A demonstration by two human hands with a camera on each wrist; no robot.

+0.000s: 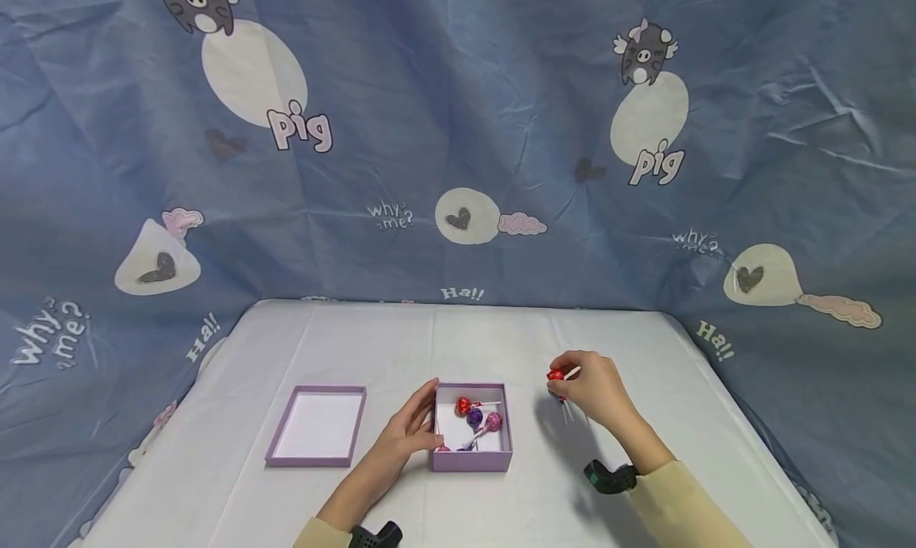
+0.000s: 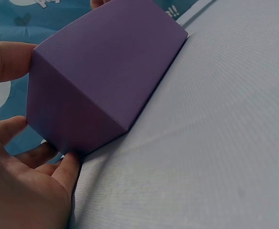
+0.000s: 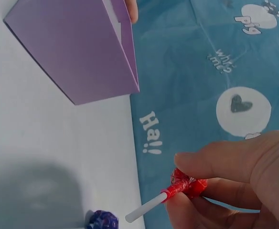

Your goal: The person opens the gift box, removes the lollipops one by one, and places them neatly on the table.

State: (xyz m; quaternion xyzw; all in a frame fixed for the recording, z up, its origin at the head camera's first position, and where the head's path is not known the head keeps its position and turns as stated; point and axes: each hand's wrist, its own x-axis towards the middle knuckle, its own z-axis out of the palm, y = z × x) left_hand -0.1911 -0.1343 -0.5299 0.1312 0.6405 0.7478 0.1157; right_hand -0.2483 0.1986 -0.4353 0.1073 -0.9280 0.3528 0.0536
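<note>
A lidless purple box (image 1: pixel 472 460) stands on the table with several wrapped lollipops inside, among them a red one (image 1: pixel 463 406), a dark purple one (image 1: pixel 475 417) and a pink one (image 1: pixel 494 421). My left hand (image 1: pixel 401 437) grips the box's left wall, the thumb over the rim near the front corner and the fingers along the outside. To the right of the box, my right hand (image 1: pixel 592 385) pinches a red lollipop (image 3: pixel 180 183) by its wrapped head, the white stick pointing out. Below that hand lies a dark blue lollipop (image 3: pixel 103 220); white sticks show there in the head view.
A shallow purple lid (image 1: pixel 315 461) lies with its inside up on the table, left of the box. White cloth covers the table (image 1: pixel 379 333). A blue printed curtain (image 1: pixel 401 270) hangs behind and along both sides.
</note>
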